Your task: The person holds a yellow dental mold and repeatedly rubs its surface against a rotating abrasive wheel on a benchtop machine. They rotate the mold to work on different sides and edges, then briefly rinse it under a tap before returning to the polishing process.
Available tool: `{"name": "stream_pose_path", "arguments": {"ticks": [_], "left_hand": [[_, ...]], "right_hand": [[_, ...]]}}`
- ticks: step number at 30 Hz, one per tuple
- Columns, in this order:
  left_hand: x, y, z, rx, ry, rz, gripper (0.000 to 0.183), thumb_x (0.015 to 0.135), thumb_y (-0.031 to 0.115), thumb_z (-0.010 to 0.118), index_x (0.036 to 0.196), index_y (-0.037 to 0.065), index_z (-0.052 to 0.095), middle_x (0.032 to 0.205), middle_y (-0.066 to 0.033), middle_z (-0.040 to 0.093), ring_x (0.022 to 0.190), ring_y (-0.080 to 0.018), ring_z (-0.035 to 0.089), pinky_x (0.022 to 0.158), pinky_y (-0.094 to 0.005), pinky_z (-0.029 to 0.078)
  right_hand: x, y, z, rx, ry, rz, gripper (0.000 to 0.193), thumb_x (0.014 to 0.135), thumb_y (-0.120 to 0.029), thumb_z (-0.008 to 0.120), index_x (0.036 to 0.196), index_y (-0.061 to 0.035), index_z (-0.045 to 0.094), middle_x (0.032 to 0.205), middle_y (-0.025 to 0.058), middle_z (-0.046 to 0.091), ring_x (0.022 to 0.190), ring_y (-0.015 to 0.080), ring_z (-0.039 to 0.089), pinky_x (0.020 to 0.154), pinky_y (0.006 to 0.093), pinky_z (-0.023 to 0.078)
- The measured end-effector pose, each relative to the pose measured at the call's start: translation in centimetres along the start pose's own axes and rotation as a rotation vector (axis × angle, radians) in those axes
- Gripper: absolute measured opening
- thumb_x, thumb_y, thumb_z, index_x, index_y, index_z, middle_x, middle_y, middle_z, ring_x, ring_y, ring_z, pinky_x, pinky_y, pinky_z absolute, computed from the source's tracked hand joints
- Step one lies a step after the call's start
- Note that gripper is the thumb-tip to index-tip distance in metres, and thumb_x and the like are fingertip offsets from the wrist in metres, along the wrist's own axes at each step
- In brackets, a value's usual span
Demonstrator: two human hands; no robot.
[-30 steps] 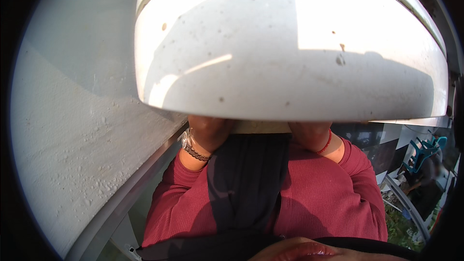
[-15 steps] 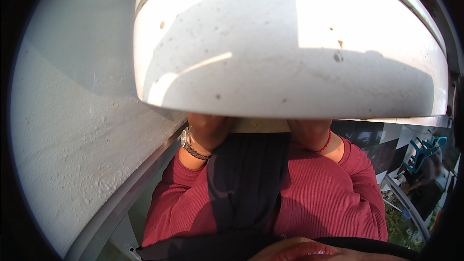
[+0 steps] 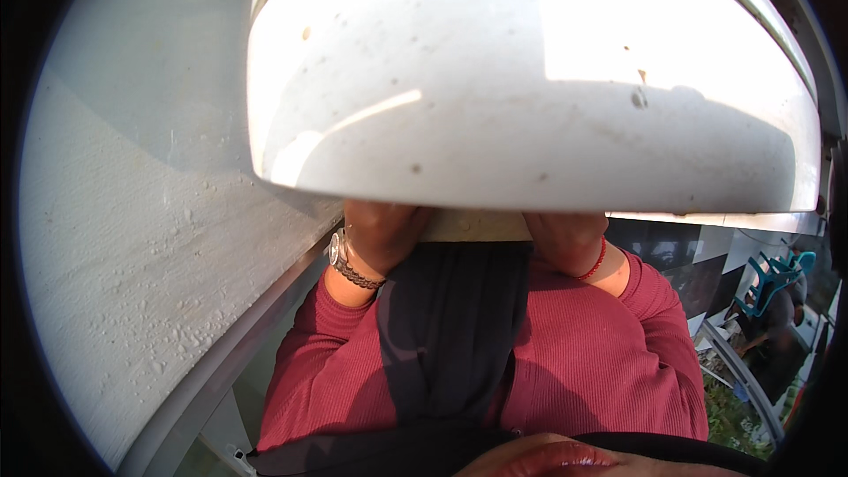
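A large, white, smooth casing (image 3: 530, 141) with rounded sides and brown specks fills the upper middle, close in front of me. Its kind cannot be made out. Under its lower edge, at left, shows the back of my left hand (image 3: 380, 228), with a watch (image 3: 336, 249) and a dark braided bracelet (image 3: 360, 277) at the wrist. My right hand (image 3: 571, 234), wearing a red cord bracelet (image 3: 597, 260), is under the same edge farther right. The casing hides the fingers of both hands. Between the hands, a pale, cream-coloured surface (image 3: 473, 227) is partly visible.
At left, a white counter surface (image 3: 168, 283) is dotted with water drops and ends in a slanting edge. On the right stand a turquoise plastic chair (image 3: 768, 283) and a grey metal rail (image 3: 744, 371), near black and white tiles (image 3: 707, 256) and some greenery (image 3: 729, 406).
The specks on the white casing have shifted slightly to the right, and its lower edge sits a little higher in the picture. Both hands stay in nearly the same place.
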State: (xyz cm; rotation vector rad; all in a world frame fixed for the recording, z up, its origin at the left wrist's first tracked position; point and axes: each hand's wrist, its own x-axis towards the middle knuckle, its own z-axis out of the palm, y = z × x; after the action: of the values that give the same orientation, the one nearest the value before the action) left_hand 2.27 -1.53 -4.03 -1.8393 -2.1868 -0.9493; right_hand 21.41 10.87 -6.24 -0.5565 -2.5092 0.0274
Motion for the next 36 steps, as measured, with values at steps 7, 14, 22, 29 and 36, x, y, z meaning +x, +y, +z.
{"name": "stream_pose_path", "arguments": {"ticks": [7, 14, 22, 29, 36], "left_hand": [[1.4, 0.3, -0.4, -0.285, 0.023, 0.022, 0.035, 0.063, -0.003, 0.075, 0.097, 0.004, 0.068, 0.092, -0.0132, 0.066, 0.087, -0.0315, 0.065, 0.073, -0.0373, 0.052], [2.3, 1.8, -0.1, -0.432, 0.090, -0.240, 0.041, 0.066, -0.001, 0.079, 0.105, 0.001, 0.065, 0.104, -0.0132, 0.063, 0.091, -0.0256, 0.065, 0.073, -0.0330, 0.056], [2.0, 1.5, -1.1, -0.341, -0.004, -0.192, 0.048, 0.067, 0.002, 0.079, 0.112, 0.000, 0.064, 0.105, -0.0156, 0.065, 0.092, -0.0270, 0.066, 0.076, -0.0328, 0.056], [1.8, 1.9, -1.1, -0.332, 0.062, -0.140, 0.046, 0.067, -0.001, 0.078, 0.111, 0.000, 0.064, 0.102, -0.0149, 0.067, 0.090, -0.0269, 0.066, 0.076, -0.0328, 0.055], [2.0, 2.9, -1.3, -0.370, 0.070, -0.123, 0.045, 0.067, -0.002, 0.077, 0.110, 0.001, 0.064, 0.105, -0.0150, 0.067, 0.094, -0.0277, 0.066, 0.077, -0.0327, 0.055]], "right_hand": [[2.4, 0.3, -1.0, 0.436, 0.092, 0.019, 0.025, 0.073, 0.002, 0.066, 0.098, 0.0007, 0.068, 0.106, 0.0101, 0.060, 0.096, 0.0251, 0.059, 0.077, 0.0344, 0.052], [3.4, 0.4, -0.8, 0.457, 0.181, -0.063, 0.026, 0.068, 0.003, 0.070, 0.094, 0.0032, 0.069, 0.103, 0.0099, 0.061, 0.097, 0.0262, 0.059, 0.074, 0.0330, 0.053], [3.5, -0.3, -0.2, 0.523, 0.254, -0.102, 0.025, 0.065, 0.005, 0.072, 0.090, 0.0032, 0.069, 0.105, 0.0094, 0.062, 0.096, 0.0262, 0.060, 0.075, 0.0325, 0.053], [3.2, -0.5, -0.3, 0.542, 0.253, -0.091, 0.021, 0.065, 0.004, 0.072, 0.085, 0.0043, 0.067, 0.103, 0.0119, 0.062, 0.096, 0.0270, 0.060, 0.076, 0.0332, 0.052], [3.0, 0.3, -1.3, 0.571, 0.228, -0.050, 0.025, 0.065, 0.006, 0.070, 0.090, 0.0023, 0.065, 0.110, 0.0168, 0.062, 0.098, 0.0293, 0.059, 0.079, 0.0345, 0.050]]}}
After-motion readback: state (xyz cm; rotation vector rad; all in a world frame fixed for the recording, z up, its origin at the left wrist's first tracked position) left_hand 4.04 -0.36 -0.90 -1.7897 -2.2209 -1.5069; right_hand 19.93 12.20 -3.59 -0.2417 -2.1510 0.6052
